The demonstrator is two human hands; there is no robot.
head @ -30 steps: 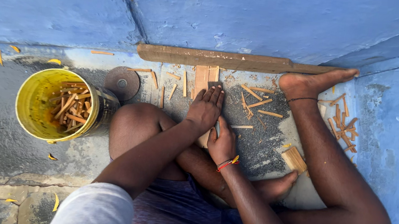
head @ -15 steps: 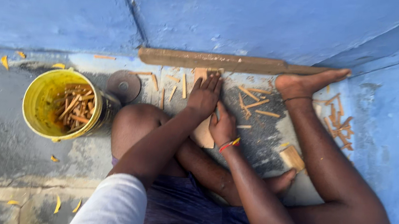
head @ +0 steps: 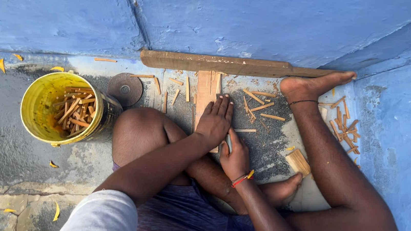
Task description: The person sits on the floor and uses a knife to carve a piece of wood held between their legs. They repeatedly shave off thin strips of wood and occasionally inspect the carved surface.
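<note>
Head view: long plank (head: 237, 66) lies against the wall beyond both hands; yellow bucket (head: 44, 107) of wood sticks sits left of them. Left hand (head: 215, 122) presses flat, fingers extended, on an upright wood strip (head: 205, 92). Right hand (head: 234, 157), just beside it, is closed around a small blade (head: 228, 143).

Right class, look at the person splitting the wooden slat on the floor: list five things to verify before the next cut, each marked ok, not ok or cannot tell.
1. Left hand flat on the wooden slat, pinning it down: ok.
2. Right hand gripping a tool beside the slat: ok; what kind of tool and how sharp: cannot tell.
3. Left fingers out of the tool's line: cannot tell, they lie close.
4. Slat's far end butted against the long plank at the wall: ok.
5. Yellow bucket of cut sticks upright beside the knee: ok.
</note>
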